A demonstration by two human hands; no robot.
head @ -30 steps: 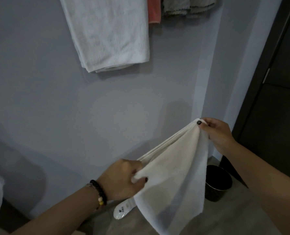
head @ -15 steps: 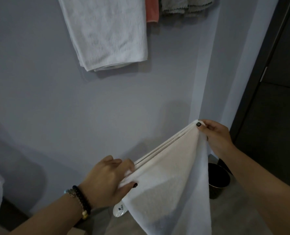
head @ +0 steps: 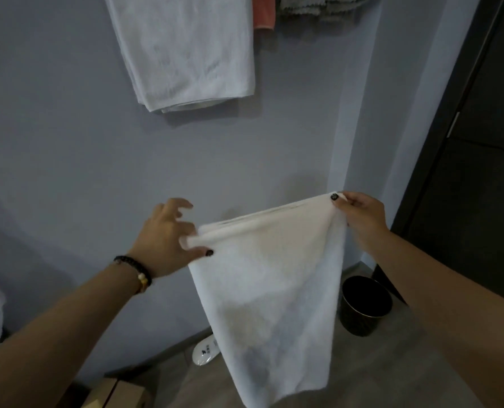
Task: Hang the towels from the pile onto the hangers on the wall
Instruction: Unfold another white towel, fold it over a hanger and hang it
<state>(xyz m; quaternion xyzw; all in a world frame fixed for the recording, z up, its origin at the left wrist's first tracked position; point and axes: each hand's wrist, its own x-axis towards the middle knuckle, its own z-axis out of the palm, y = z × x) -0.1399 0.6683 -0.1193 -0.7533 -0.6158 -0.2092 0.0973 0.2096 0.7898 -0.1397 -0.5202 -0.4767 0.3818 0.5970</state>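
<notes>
A folded white towel (head: 271, 295) hangs in front of me, stretched by its top edge between both hands. My left hand (head: 168, 240) pinches the towel's left top corner between thumb and fingers, the other fingers spread. My right hand (head: 359, 213) pinches the right top corner, slightly higher. High on the grey wall hang a large white towel (head: 186, 51), a coral towel (head: 264, 11) and a grey towel (head: 321, 5). The hangers themselves are out of view above the frame.
A dark round bin (head: 365, 304) stands on the floor by the wall corner. A white slipper (head: 205, 351) lies at the skirting. A dark door (head: 486, 142) fills the right side. A cardboard box (head: 118, 396) sits at the bottom left.
Both hands have lifted the towel, and its top edge now lies nearly level. My left hand has shifted its grip on the left corner, with fingers now spread.
</notes>
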